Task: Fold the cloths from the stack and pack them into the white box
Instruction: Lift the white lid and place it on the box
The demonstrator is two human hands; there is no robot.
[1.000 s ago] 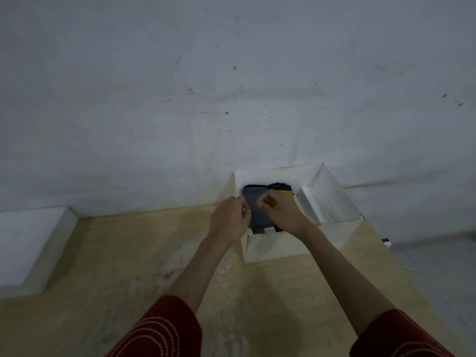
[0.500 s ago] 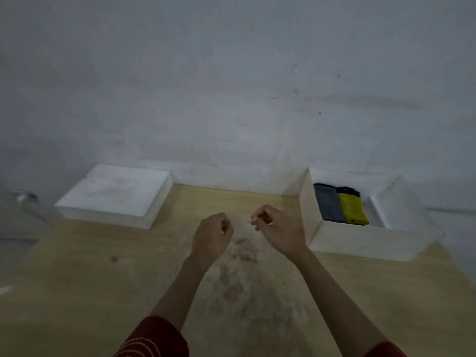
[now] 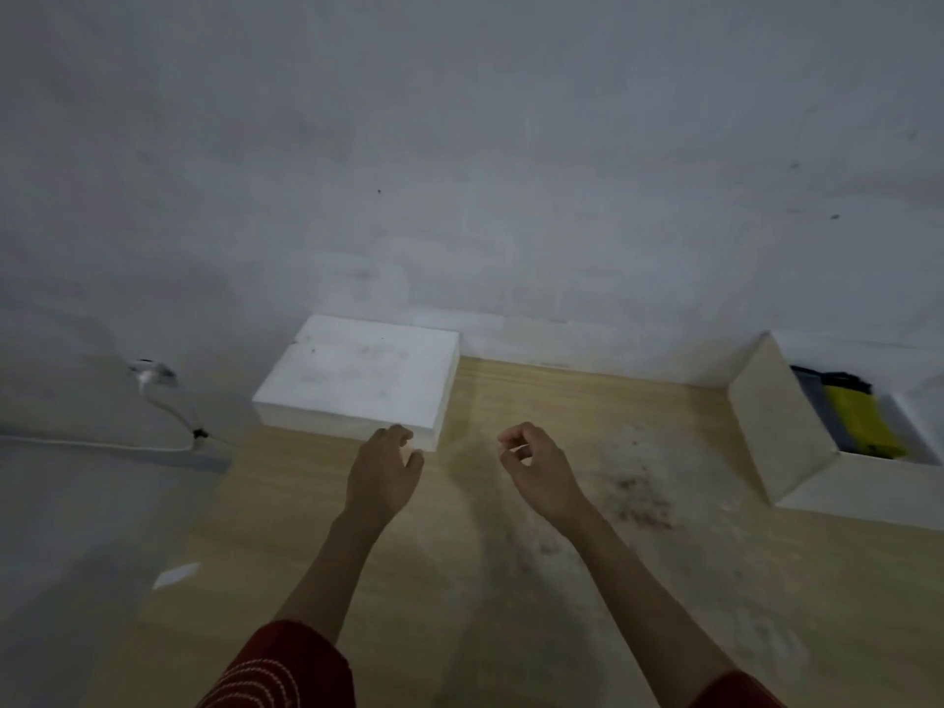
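Note:
The white box stands open at the right edge of the wooden table, against the wall. Inside it a folded grey cloth lies beside a folded yellow cloth, with a dark cloth edge behind them. My left hand hovers over the table just in front of a flat white slab, fingers loosely curled and empty. My right hand hangs to its right, also loosely curled and holding nothing. No stack of cloths is in view.
A flat white slab, like a lid, lies at the back of the table by the wall. Left of the table a white cable hangs from a wall socket. A small white scrap lies at the table's left edge.
Both hands left the grey cloth in the box and drew back empty. My view swung left, so the box now sits at the far right and the white slab is near my left hand.

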